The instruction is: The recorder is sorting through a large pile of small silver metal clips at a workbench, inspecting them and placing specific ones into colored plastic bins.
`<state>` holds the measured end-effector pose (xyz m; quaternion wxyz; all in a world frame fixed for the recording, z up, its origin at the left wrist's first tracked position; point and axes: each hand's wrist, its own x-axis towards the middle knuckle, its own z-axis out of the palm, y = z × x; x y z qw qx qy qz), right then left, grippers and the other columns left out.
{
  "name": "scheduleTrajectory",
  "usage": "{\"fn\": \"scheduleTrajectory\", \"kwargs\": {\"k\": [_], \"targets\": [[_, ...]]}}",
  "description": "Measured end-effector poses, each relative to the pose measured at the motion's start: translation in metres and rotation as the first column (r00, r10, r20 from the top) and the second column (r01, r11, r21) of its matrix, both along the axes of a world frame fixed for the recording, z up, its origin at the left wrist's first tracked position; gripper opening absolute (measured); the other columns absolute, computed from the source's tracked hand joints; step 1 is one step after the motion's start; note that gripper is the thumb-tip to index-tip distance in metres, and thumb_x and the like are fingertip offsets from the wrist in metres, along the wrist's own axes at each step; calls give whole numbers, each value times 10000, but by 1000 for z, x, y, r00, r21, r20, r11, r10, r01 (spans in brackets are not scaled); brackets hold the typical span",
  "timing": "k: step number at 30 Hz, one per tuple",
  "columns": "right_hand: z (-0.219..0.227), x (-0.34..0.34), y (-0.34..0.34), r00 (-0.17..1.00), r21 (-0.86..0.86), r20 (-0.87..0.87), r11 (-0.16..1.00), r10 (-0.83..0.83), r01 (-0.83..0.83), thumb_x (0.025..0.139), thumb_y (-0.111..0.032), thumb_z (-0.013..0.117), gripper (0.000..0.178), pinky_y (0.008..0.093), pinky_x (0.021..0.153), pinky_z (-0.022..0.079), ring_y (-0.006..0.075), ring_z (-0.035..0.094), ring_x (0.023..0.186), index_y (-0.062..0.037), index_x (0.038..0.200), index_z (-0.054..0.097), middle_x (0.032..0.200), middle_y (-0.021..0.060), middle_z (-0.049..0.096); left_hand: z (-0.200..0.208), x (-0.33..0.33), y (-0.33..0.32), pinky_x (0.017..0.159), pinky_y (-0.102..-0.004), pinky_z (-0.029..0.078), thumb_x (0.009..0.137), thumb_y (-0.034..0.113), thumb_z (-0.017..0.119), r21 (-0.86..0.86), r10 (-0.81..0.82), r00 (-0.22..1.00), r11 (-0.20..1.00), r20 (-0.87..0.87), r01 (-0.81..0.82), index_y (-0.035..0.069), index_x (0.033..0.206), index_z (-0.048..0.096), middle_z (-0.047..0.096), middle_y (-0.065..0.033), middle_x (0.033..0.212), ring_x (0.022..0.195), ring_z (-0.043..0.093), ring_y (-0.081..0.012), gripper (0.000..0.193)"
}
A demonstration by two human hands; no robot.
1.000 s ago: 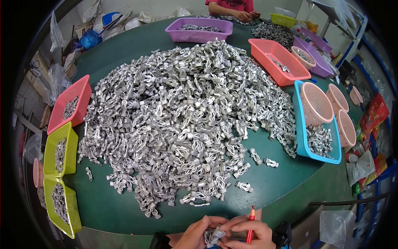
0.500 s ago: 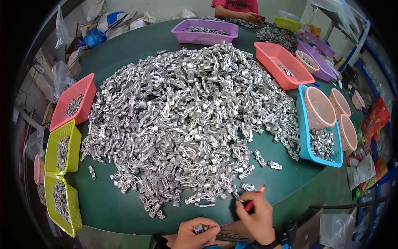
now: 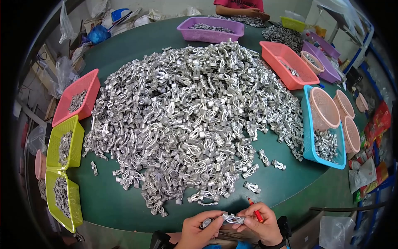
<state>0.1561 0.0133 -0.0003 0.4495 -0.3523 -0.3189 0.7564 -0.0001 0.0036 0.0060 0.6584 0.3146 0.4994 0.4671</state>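
Presently, left hand (image 3: pixel 202 229) (palm's contents unclear) and right hand (image 3: pixel 263 224) (with red pencil (image 3: pixel 258 215)) hold a metal piece (image 3: pixel 233 219) before the pile (image 3: pixel 186 120); I judge much outstanding, baskets (image 3: pixel 308 128) beside it part-filled.

Black band (image 3: pixel 274 245) around right wrist (image 3: pixel 271 239)

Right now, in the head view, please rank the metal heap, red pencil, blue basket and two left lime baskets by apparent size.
Metal heap
Blue basket
Near lime basket, far lime basket: too alike to rank
Red pencil
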Motion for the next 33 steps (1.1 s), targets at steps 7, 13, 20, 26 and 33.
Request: {"fn": "scheduleTrajectory", "kwargs": {"k": [7, 13, 20, 26, 33], "targets": [[3, 1, -1, 1000, -52, -23, 999, 1, -2, 768, -59, 464, 135, 241, 587, 470, 196, 550, 733, -8, 888, 433, 824, 94, 514, -6, 0, -2, 375, -151, 305, 768, 39, 462, -109, 44, 990, 994, 132, -30, -42, 876, 510, 421, 3, 495, 412, 383, -42, 143], [3, 0, -1, 998, -208, 14, 976, -60, 62, 753, 17, 432, 120, 304, 607, 492, 285, 552, 743, 14, 867, 397, 863, 181, 499, -4, -2, -2, 374, -151, 304, 775, 45, 450, -130, 61, 984, 991, 165, -40, -46, 867, 504, 414, -1, 489, 409, 378, -46, 140], [3, -1, 0, 999, -204, 40, 978, -35, 43, 766, -13, 431, 104, 311, 606, 491, 284, 552, 740, 14, 862, 405, 871, 190, 499, -6, -1, -1, 366, -150, 301, 770, 36, 455, -109, 72, 989, 992, 131, -58, -42, 853, 510, 407, 11, 487, 403, 368, -35, 127], [1, -5, 2, 996, -247, 27, 965, -85, 89, 770, -27, 436, 94, 311, 621, 482, 266, 553, 728, 4, 853, 407, 849, 181, 499, 2, 2, 0, 373, -148, 288, 762, 24, 460, -14, 58, 998, 998, 8, -58, -27, 842, 533, 418, 28, 499, 416, 365, -15, 120], [0, -5, 2, 995, -229, 27, 969, -92, 96, 773, -33, 434, 87, 306, 631, 479, 261, 552, 727, 1, 848, 406, 848, 190, 497, 5, 2, 0, 404, -138, 296, 721, 1, 511, 2, 55, 997, 998, -46, -55, -6, 836, 549, 439, 42, 537, 455, 377, -7, 121]]}}
